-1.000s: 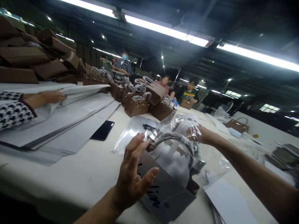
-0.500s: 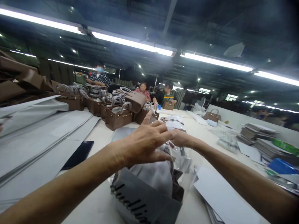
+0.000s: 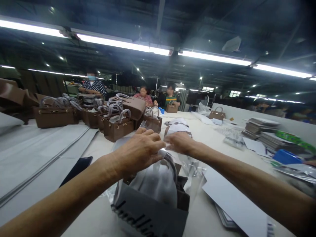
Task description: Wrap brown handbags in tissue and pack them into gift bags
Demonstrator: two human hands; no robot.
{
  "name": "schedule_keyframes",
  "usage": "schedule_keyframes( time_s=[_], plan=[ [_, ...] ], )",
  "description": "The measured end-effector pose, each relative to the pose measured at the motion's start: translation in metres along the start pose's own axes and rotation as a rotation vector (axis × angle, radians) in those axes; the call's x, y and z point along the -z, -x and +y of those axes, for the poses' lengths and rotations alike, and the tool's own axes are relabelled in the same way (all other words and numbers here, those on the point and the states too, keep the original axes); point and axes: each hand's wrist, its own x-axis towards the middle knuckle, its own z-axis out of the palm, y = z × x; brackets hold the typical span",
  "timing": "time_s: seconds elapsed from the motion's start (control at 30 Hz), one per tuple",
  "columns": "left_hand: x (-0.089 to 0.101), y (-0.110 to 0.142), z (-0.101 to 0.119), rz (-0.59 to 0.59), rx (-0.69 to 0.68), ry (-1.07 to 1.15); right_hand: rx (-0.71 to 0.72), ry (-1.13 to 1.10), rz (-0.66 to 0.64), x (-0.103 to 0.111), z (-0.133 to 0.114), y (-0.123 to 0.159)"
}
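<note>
We have handbag [image 3: 153,209] on table [image 3: 93,210], just below and nearer us than both hands. Our right hand [image 3: 178,142] pinches clear plastic [image 3: 194,167] above its far side; our left hand [image 3: 145,148] curls beside it, fingers bent, grip unclear to us. Handbag open-topped, white stuffing [image 3: 158,184] bulging inside, handle [image 3: 172,161] wrapped, grey front bearing black script. Beyond, we see brown bags [image 3: 118,129], some holding pale stuffing, handles wrapped.
</note>
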Motion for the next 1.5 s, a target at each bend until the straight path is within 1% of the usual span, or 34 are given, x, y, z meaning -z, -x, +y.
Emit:
schedule_keyframes(
  time_s=[0.07, 0.1, 0.13, 0.2, 0.3, 0.33, 0.4, 0.5, 0.53, 0.6, 0.63, 0.67, 0.7, 0.77, 0.8, 0.83, 0.87, 0.97, 1.03, 1.07, 1.17, 1.23, 1.27, 1.3, 1.37, 1.43, 1.5],
  plan=[
    [0.001, 0.000, -0.001, 0.003, 0.006, 0.017, -0.074, -0.001, 0.118, 0.010, 0.006, -0.002],
    [0.001, 0.001, -0.001, 0.001, 0.005, 0.028, -0.114, -0.010, 0.151, 0.010, 0.011, -0.004],
    [0.002, 0.001, -0.001, -0.003, 0.002, 0.040, -0.146, -0.027, 0.149, 0.007, 0.017, -0.007],
    [0.005, 0.002, 0.000, -0.004, -0.006, 0.051, -0.176, -0.089, 0.045, -0.005, 0.029, -0.013],
    [0.007, 0.003, 0.002, 0.021, -0.035, 0.028, -0.140, -0.213, -0.138, -0.021, 0.039, -0.020],
    [0.007, 0.003, 0.001, 0.026, -0.048, 0.009, -0.107, -0.254, -0.168, -0.021, 0.038, -0.020],
    [0.005, 0.003, 0.000, 0.040, -0.067, -0.042, -0.021, -0.336, -0.191, -0.015, 0.030, -0.015],
    [-0.003, 0.002, -0.006, 0.103, -0.043, -0.094, 0.094, -0.481, -0.196, 0.007, 0.008, 0.000],
    [-0.007, 0.003, -0.009, 0.127, -0.021, -0.083, 0.109, -0.549, -0.192, 0.015, 0.001, 0.006],
    [-0.014, 0.003, -0.013, 0.155, 0.021, -0.015, 0.095, -0.683, -0.186, 0.027, -0.010, 0.018],
    [-0.018, 0.004, -0.015, 0.159, 0.039, 0.026, 0.086, -0.712, -0.179, 0.030, -0.014, 0.022],
    [-0.020, 0.004, -0.016, 0.161, 0.056, 0.063, 0.091, -0.691, -0.161, 0.031, -0.016, 0.026],
    [-0.023, 0.004, -0.017, 0.162, 0.075, 0.089, 0.110, -0.614, -0.136, 0.031, -0.017, 0.029],
    [-0.025, 0.004, -0.016, 0.177, 0.115, 0.099, 0.165, -0.388, -0.071, 0.027, -0.017, 0.034],
    [-0.025, 0.003, -0.014, 0.186, 0.130, 0.094, 0.179, -0.309, -0.042, 0.024, -0.017, 0.036],
    [-0.024, 0.003, -0.012, 0.199, 0.138, 0.088, 0.173, -0.278, -0.020, 0.022, -0.017, 0.038],
    [-0.023, 0.002, -0.010, 0.215, 0.137, 0.087, 0.158, -0.293, -0.008, 0.021, -0.018, 0.040],
    [-0.011, -0.004, -0.003, 0.284, 0.104, 0.108, 0.133, -0.473, 0.064, 0.026, -0.018, 0.048],
    [0.002, -0.013, 0.001, 0.335, 0.081, 0.126, 0.162, -0.557, 0.165, 0.039, -0.015, 0.055],
    [0.009, -0.019, 0.003, 0.368, 0.071, 0.119, 0.177, -0.561, 0.225, 0.047, -0.012, 0.059],
    [0.027, -0.040, 0.008, 0.492, 0.077, 0.063, 0.167, -0.434, 0.372, 0.081, 0.005, 0.072],
    [0.032, -0.050, 0.010, 0.577, 0.114, 0.038, 0.088, -0.300, 0.437, 0.105, 0.024, 0.082],
    [0.030, -0.052, 0.010, 0.601, 0.141, 0.039, 0.037, -0.228, 0.465, 0.116, 0.035, 0.089],
    [0.027, -0.052, 0.010, 0.620, 0.158, 0.049, -0.018, -0.149, 0.494, 0.127, 0.047, 0.095],
    [0.013, -0.047, 0.007, 0.625, 0.194, 0.091, -0.133, 0.049, 0.572, 0.146, 0.073, 0.108],
    [-0.008, -0.037, 0.002, 0.591, 0.240, 0.149, -0.248, 0.260, 0.644, 0.160, 0.102, 0.118],
    [-0.035, -0.023, -0.006, 0.550, 0.296, 0.222, -0.361, 0.419, 0.650, 0.167, 0.134, 0.124]
  ],
)
